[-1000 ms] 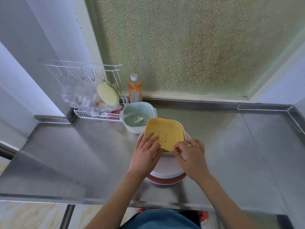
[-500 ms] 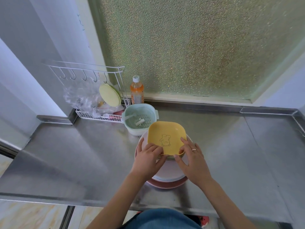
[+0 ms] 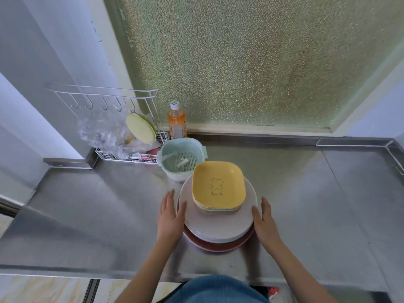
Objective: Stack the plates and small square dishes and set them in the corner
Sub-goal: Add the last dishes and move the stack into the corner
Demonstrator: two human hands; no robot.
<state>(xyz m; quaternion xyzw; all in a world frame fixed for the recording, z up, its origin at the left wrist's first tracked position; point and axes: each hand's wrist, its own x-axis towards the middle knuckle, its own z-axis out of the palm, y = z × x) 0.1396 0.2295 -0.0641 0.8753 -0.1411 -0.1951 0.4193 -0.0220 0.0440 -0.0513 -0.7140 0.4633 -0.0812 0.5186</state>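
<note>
On counter: yellow sq dishes [image 3: 218,185] atop plates [image 3: 218,226]; hands flat-fingered at sides, left [image 3: 170,217], right [image 3: 265,224].

The square dishes [image 3: 218,186] sit stacked on the plates [image 3: 218,228], which rest on the table [image 3: 306,193]. Behind the stack and touching it stands a strainer bowl [image 3: 181,157]; behind that, a bottle [image 3: 177,121]. A wire rack [image 3: 122,127] stands to the left. The left hand [image 3: 170,217] and the right hand [image 3: 263,221] flank the plates.
</note>
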